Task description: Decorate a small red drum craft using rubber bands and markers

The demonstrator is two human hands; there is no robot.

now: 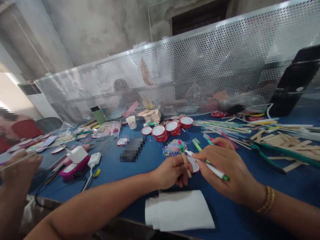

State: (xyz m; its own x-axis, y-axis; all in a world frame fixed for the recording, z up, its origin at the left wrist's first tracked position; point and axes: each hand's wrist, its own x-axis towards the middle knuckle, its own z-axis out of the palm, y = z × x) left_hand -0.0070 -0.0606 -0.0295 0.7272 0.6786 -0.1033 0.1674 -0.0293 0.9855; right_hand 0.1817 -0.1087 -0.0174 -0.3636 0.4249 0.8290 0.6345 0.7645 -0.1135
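Note:
My left hand (170, 171) is closed around a wooden craft stick (184, 158) with red and green marks near its top, and a small red-rimmed round lid (194, 165) sits against its fingers. My right hand (226, 168) grips a white marker pen with a green end (212, 168), its tip touching the stick. Both hands rest on the blue table (140, 163). A pile of coloured rubber bands (172, 147) lies just behind them.
White paper (178, 210) lies at the near edge. Red-rimmed round lids (172, 127) stand mid-table. Wooden sticks (282, 140), straws and green-handled pliers (272, 155) spread to the right. A perforated metal screen (200, 66) backs the table. Another person's hand (18, 170) is at left.

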